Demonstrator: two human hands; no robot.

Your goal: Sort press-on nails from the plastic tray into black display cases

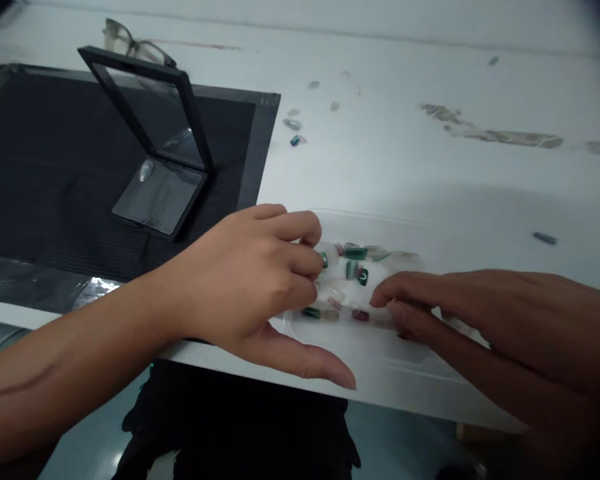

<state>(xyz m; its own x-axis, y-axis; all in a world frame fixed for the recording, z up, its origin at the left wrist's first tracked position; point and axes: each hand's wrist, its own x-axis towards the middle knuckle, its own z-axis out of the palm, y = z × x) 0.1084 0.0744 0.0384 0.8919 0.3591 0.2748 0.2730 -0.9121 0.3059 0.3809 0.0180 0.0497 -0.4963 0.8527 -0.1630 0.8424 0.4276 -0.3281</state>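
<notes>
Left hand [250, 280] is over the near edge of the white table [405, 153], fingers curled in, thumb stretched out flat along the edge; fingertips sit at the left end of a pile of small press-on nails [353, 280] w/ a green one right at the index and middle tips, but can't tell if it's actually pinched or just touched. Right hand [485, 320] comes in from the right, fingers mostly straight and low, tips resting at the right end of the same pile, nothing clearly gripped. Biggest thing after the table is the black mat [55, 173] on the left, its near strip shiny. On the mat stands a black display frame case [160, 160], lid propped open at an angle, one pale nail lying on its clear film base. Clear shallow plastic tray [390, 227] sits betw. my hands near the table edge; the nails lie in it, green, dark red and pale ones mixed. Behind the case lid, a pair of glasses [130, 43] on the table. Few loose nails [295, 130] lie scattered just past the mat's right corner, one more dark piece [545, 237] alone at far right, well apart from the tray.
</notes>
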